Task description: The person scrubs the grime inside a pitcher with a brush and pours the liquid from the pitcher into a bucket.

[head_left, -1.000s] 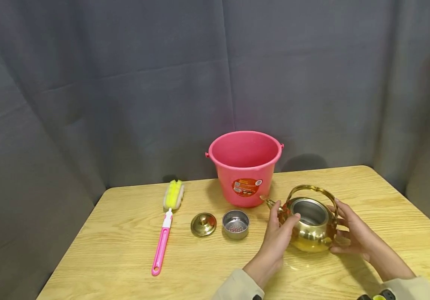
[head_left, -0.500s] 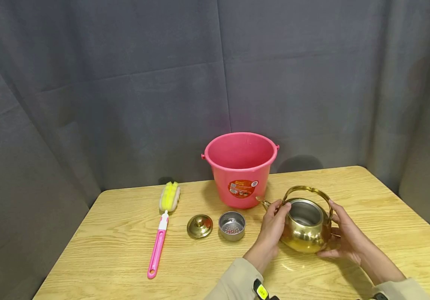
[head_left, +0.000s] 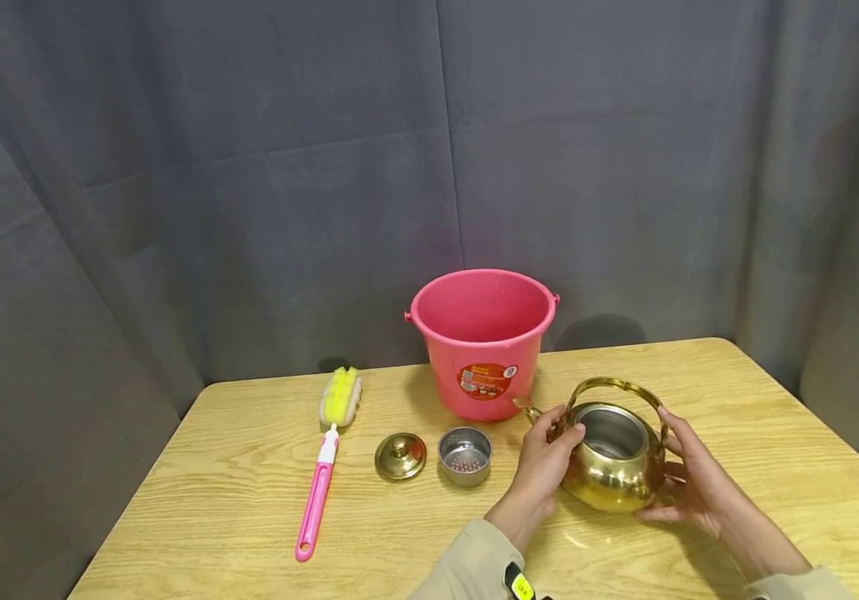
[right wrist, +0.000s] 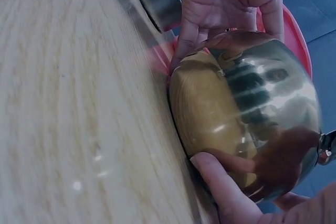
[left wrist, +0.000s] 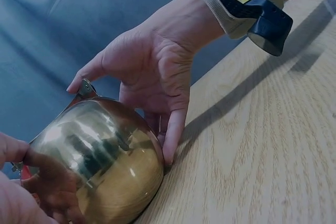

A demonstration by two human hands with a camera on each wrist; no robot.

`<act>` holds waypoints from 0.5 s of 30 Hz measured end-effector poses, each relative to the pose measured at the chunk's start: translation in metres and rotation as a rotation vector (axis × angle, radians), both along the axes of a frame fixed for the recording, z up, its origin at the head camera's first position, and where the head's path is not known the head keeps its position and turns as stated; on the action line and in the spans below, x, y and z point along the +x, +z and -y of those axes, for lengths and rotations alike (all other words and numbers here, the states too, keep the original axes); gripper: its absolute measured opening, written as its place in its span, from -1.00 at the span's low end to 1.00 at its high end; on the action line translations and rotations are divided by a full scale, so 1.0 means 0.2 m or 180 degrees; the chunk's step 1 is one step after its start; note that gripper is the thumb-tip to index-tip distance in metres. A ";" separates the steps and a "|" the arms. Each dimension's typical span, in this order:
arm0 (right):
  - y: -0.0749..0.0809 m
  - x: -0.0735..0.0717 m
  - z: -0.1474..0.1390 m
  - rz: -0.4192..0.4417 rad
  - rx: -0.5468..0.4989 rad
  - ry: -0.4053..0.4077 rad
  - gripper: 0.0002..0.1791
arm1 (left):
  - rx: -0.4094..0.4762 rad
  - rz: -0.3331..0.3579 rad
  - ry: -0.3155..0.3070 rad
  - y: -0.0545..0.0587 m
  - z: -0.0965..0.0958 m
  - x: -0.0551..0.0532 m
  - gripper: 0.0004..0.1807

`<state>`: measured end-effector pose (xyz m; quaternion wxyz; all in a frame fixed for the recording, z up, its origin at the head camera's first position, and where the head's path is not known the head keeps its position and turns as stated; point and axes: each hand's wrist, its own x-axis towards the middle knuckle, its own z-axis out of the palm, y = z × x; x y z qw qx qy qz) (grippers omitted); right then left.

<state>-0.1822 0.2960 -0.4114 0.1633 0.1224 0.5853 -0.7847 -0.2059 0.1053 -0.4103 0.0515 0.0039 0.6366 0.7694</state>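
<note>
A shiny brass teapot (head_left: 612,479) with a raised hoop handle stands on the right of the table, lidless, its steel-lined mouth facing up and its spout pointing toward the bucket. My left hand (head_left: 537,471) grips its spout side, the thumb near the rim. On the opposite side my right hand (head_left: 706,483) holds the body, fingers by the handle's base and thumb low against the belly. Both wrist views show the rounded body between the two hands, close to the tabletop. The brass lid (head_left: 401,456) and a perforated steel strainer (head_left: 464,457) lie left of the hands.
A pink bucket (head_left: 483,358) stands behind the strainer, near the back edge. Farther left lies a sponge bottle brush (head_left: 317,508) with a pink handle and yellow-white head. Grey curtains (head_left: 324,183) hang around the wooden table (head_left: 227,492).
My left thumb has shifted leftward along the teapot's rim, and my right thumb has slid a little under the belly. The teapot stays nearly in place; the head view has shifted slightly.
</note>
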 end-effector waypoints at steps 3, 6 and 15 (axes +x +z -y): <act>-0.01 0.01 0.00 0.0000 -0.0012 -0.0026 0.14 | -0.0004 -0.0002 -0.0002 -0.01 0.00 0.01 -0.58; -0.02 0.02 0.01 -0.0013 -0.0001 -0.0032 0.13 | -0.0005 -0.0035 0.0014 -0.01 0.01 0.02 -0.59; 0.01 0.01 0.00 -0.0106 0.0064 -0.0116 0.10 | 0.0049 -0.0135 -0.0032 0.03 0.02 0.01 -0.56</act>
